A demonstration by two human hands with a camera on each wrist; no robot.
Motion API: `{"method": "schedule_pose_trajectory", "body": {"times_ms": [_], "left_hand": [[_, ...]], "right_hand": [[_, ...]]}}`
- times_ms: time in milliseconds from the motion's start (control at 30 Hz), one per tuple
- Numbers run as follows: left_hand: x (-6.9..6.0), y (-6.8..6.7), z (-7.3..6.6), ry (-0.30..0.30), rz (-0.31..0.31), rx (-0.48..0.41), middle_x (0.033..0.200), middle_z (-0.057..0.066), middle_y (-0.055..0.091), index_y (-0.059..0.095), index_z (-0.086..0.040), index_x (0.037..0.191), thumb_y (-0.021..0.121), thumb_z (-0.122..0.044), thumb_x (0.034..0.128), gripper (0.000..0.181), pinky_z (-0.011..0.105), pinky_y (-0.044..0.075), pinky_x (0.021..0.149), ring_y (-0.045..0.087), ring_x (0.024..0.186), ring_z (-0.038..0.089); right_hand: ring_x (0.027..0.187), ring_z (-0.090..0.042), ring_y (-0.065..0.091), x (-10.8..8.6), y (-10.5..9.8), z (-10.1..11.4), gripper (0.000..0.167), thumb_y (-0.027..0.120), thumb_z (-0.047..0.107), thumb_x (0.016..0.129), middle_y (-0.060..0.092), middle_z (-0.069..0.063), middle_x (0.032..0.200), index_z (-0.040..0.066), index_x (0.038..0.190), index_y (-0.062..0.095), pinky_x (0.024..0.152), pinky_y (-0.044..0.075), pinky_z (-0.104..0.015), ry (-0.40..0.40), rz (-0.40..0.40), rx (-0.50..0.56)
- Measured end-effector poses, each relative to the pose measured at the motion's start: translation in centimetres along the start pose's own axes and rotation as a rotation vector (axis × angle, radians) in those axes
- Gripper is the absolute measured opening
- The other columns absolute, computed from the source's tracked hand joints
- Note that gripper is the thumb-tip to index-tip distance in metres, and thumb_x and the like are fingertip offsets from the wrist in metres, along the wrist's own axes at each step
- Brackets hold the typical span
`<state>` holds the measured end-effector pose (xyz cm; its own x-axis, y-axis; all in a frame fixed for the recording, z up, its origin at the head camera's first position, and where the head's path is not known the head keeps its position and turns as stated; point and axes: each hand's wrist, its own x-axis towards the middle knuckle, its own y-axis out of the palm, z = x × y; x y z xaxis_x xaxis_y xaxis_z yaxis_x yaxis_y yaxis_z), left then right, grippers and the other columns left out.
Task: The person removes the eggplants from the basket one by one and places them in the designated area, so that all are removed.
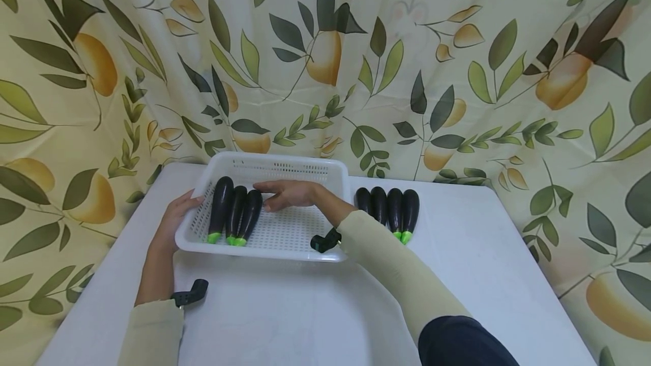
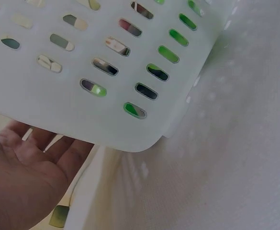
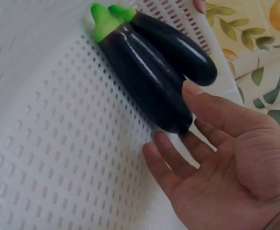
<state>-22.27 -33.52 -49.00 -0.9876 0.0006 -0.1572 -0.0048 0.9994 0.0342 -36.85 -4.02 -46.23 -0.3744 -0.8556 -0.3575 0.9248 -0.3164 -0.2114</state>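
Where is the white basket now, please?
In the head view, the white basket is left of four eggplants, with the left hand at its left end.

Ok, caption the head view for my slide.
Left grip at one side of the white basket, right grip beside three eggplants inside; four more eggplants lie on the table.

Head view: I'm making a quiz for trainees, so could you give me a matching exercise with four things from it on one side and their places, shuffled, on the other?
Things
1. three eggplants
2. four eggplants
3. left hand
4. right hand

Places
A. at the left end of the basket, by its rim
B. lying inside the basket
C. reaching into the basket, close beside the eggplants there
D. on the table, to the right of the basket

Pairs: 1-B, 2-D, 3-A, 4-C
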Motion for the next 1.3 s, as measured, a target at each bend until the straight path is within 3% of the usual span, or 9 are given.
{"method": "schedule_pose_trajectory", "body": {"times_ms": [200,400,600,800,933,1000,1200,1300], "left_hand": [[-0.11,0.0,0.01,0.005,0.003,-0.003,0.164,0.021,0.035,0.025,-0.013,0.168,0.043,-0.03,0.1124,0.061,0.032,0.059,0.088,0.065,0.111,0.009],[-0.17,-0.09,0.04,0.02,0.016,-0.037,0.151,0.007,0.053,0.027,-0.011,0.167,0.044,-0.03,0.1127,0.06,0.035,0.06,0.088,0.067,0.112,0.012],[-0.15,-0.03,0.1,0.03,0.02,-0.049,0.138,-0.004,0.061,0.029,-0.009,0.166,0.047,-0.03,0.1119,0.061,0.034,0.06,0.087,0.069,0.11,0.012],[-0.24,-0.04,-0.12,0.002,0.011,-0.043,0.146,0.003,0.056,0.027,-0.012,0.167,0.046,-0.032,0.112,0.062,0.034,0.059,0.089,0.066,0.112,0.013],[-0.19,-0.01,-0.18,-0.008,0.005,-0.039,0.153,0.009,0.05,0.026,-0.013,0.168,0.046,-0.032,0.1119,0.062,0.034,0.059,0.089,0.066,0.112,0.013],[-0.12,0.0,-0.19,-0.004,0.008,-0.04,0.154,0.01,0.049,0.026,-0.012,0.168,0.046,-0.032,0.1119,0.063,0.034,0.059,0.089,0.067,0.112,0.012],[-0.12,-0.01,-0.15,0.0,0.009,-0.032,0.152,0.009,0.051,0.027,-0.014,0.168,0.047,-0.032,0.1119,0.062,0.036,0.06,0.089,0.067,0.112,0.013],[-0.16,-0.04,-0.11,-0.007,0.006,-0.034,0.151,0.007,0.052,0.027,-0.015,0.168,0.048,-0.033,0.1116,0.062,0.036,0.06,0.089,0.067,0.112,0.013]], "right_hand": [[0.144,-0.026,0.045,-0.18,-0.01,0.09,0.073,0.069,0.006,0.099,0.032,-0.013,0.167,0.007,0.164,0.035,0.113,0.043,-0.038,0.015,-0.07,0.011],[0.107,-0.021,0.061,-0.14,0.19,0.24,0.054,0.067,-0.002,0.099,0.053,-0.013,0.128,0.003,0.15,0.05,0.096,0.054,-0.032,0.052,-0.082,0.157],[0.097,-0.019,0.061,-0.08,0.23,0.16,0.04,0.066,-0.002,0.1,0.061,-0.009,0.11,-0.002,0.139,0.055,0.091,0.053,-0.033,0.035,-0.084,0.198],[0.107,-0.022,0.063,-0.04,0.2,0.45,0.03,0.058,-0.003,0.104,0.061,-0.011,0.119,-0.004,0.133,0.054,0.107,0.049,-0.045,-0.006,-0.116,0.32],[0.113,-0.028,0.062,0.09,0.25,0.69,0.033,0.051,-0.004,0.107,0.058,-0.015,0.125,-0.004,0.14,0.049,0.111,0.045,-0.053,-0.036,-0.157,0.486],[0.114,-0.03,0.062,0.11,0.25,0.82,0.038,0.048,0.0,0.109,0.056,-0.015,0.129,-0.002,0.147,0.046,0.11,0.045,-0.054,-0.043,-0.167,0.519],[0.116,-0.034,0.062,-0.16,0.22,0.94,0.05,0.047,0.004,0.11,0.046,-0.013,0.15,0.012,0.159,0.043,0.104,0.051,-0.054,-0.027,-0.154,0.447],[0.117,-0.033,0.062,-0.21,0.21,0.92,0.05,0.049,0.004,0.109,0.043,-0.01,0.155,0.013,0.158,0.045,0.102,0.053,-0.051,-0.011,-0.128,0.402]]}}
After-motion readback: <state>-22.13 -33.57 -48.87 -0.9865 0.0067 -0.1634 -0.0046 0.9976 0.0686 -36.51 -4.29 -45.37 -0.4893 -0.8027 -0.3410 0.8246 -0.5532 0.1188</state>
